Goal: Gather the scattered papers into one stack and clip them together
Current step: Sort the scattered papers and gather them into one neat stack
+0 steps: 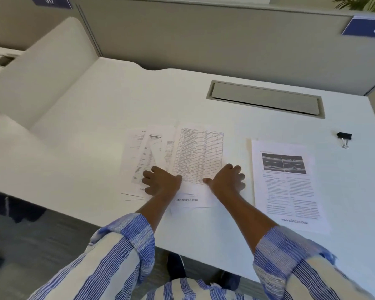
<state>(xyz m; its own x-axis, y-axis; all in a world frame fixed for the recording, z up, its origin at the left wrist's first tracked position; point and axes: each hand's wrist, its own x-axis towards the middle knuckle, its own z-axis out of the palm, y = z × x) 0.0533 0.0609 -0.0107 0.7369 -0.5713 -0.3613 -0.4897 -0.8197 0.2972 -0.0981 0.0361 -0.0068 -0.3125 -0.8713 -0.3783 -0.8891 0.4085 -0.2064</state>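
Several printed sheets lie fanned and overlapping on the white desk [85, 137]; the top one is a table sheet [198, 154]. My left hand [160, 180] rests flat on the left sheets [147, 154] of this pile. My right hand [227, 179] lies on the pile's right side, thumb touching the table sheet's lower edge. To the right, apart from the pile, lies a sheet with a grey picture [287, 185], over another sheet underneath it. A black binder clip [344, 137] sits on the desk at far right, beyond both hands.
A grey cable hatch [265, 98] is set into the desk behind the papers. A white divider panel [41, 70] stands at the left and a grey partition wall [204, 40] at the back. The desk's front edge runs just below the pile.
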